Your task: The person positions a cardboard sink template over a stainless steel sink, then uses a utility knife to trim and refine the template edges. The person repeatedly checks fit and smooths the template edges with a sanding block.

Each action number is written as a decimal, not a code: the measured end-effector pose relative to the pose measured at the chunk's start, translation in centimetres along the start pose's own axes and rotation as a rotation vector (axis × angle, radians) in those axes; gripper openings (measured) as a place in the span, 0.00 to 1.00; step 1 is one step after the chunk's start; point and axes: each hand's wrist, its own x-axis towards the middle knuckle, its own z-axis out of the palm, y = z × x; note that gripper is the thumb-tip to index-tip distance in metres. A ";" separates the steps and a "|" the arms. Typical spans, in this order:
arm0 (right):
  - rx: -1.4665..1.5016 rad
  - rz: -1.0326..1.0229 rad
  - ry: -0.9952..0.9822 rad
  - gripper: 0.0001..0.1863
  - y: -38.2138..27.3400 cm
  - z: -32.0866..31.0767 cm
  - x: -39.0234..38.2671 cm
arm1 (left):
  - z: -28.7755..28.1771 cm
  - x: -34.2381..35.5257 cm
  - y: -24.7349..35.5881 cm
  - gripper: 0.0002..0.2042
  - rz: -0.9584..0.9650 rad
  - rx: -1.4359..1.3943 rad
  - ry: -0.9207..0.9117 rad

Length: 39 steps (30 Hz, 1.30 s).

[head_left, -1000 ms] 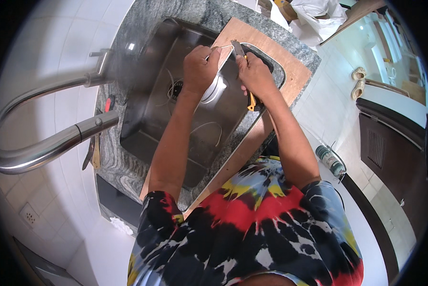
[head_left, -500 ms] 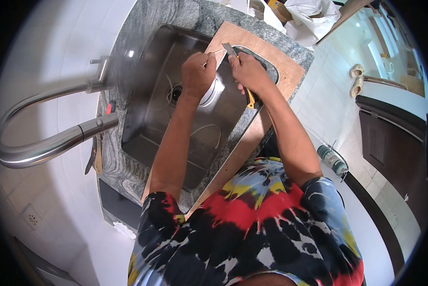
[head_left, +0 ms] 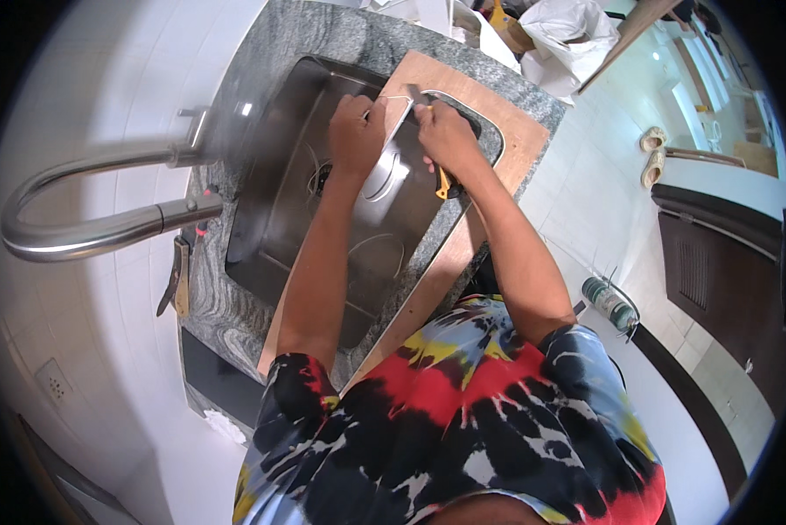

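Metal-bladed knife point(head_left: 443, 184) is clasped in the right hand point(head_left: 450, 136), left hand point(head_left: 356, 138) pinching a thin white strip point(head_left: 398, 97).

A: What is the count at the worktop?
B: Two hands — one left hand point(head_left: 356, 138), one right hand point(head_left: 450, 138) — and one yellow-handled cutter point(head_left: 443, 185).
A: And the large things?
B: One sink point(head_left: 270, 223), one curved faucet point(head_left: 130, 229), one wooden board point(head_left: 524, 136).
A: How many tools point(head_left: 182, 297) beside the faucet?
B: More than one; they overlap, so I cannot tell the number.
A: Farther out?
B: Two shoes point(head_left: 653, 138), one green cylinder point(head_left: 609, 302), one wall socket point(head_left: 56, 382), one white bag point(head_left: 552, 24).
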 end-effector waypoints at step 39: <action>-0.087 0.078 -0.211 0.21 -0.6 0.3 0.6 | -0.9 -1.7 -0.6 0.16 -0.068 -0.020 0.155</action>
